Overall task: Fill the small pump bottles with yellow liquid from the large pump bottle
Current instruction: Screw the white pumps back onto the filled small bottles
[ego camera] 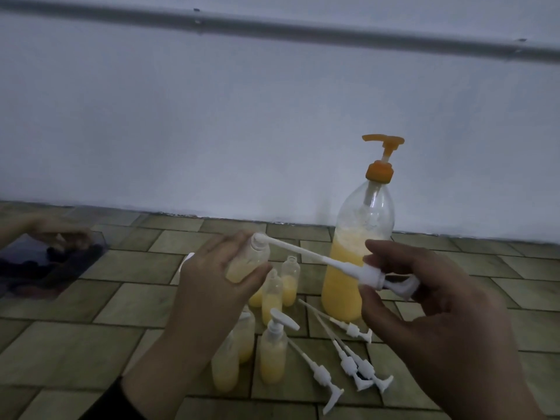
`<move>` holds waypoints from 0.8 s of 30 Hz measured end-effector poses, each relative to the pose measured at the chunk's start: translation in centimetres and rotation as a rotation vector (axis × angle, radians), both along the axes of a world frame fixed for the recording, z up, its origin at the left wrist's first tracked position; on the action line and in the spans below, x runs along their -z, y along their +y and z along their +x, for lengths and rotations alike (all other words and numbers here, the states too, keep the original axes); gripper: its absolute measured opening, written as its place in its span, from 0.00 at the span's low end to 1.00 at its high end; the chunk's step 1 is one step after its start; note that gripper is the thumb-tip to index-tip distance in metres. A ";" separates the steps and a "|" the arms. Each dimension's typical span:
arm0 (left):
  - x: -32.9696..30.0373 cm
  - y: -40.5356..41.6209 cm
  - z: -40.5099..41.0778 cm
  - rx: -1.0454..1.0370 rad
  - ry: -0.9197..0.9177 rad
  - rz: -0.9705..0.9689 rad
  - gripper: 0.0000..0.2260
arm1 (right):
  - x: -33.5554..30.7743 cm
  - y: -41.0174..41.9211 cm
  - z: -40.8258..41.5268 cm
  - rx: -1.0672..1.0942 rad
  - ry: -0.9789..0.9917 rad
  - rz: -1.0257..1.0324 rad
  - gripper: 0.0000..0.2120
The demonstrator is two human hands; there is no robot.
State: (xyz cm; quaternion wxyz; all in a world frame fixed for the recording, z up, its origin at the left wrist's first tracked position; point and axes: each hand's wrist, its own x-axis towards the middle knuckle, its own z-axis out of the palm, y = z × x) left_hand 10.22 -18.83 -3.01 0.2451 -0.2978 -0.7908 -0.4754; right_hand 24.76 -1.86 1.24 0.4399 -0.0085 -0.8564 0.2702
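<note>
My left hand point(212, 286) grips a small clear bottle point(250, 262), tilted and partly filled with yellow liquid. A white pump top point(368, 272) is pinched in my right hand point(424, 301); the end of its long dip tube rests at the mouth of that bottle. Behind them, near the wall, stands the large pump bottle point(357, 253) with an orange pump, about half full of yellow liquid. Several small bottles with yellow liquid point(274, 295) stand below my hands, one of them capped with a white pump point(272, 350).
Several loose white pump tops point(351, 365) lie on the tiled floor point(91, 344) to the right of the small bottles. At the far left another person's hand point(57, 231) reaches over a dark tray point(45, 265). A white wall with a pipe runs behind.
</note>
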 end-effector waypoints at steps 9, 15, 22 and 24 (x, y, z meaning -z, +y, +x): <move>0.8 0.1 0.1 -0.026 0.211 -0.180 0.19 | -1.4 0.0 0.0 0.042 -0.040 0.148 0.20; -0.2 1.5 1.8 0.123 0.046 -0.140 0.21 | -2.3 -1.9 -4.0 -0.172 -0.221 -0.198 0.20; -1.3 1.5 2.6 0.321 -0.433 0.287 0.12 | -2.9 -1.9 -7.5 -0.304 -0.425 -0.597 0.20; -1.6 1.4 3.0 0.362 -0.475 0.259 0.08 | -3.0 -1.3 -7.6 -0.427 -0.509 -0.711 0.18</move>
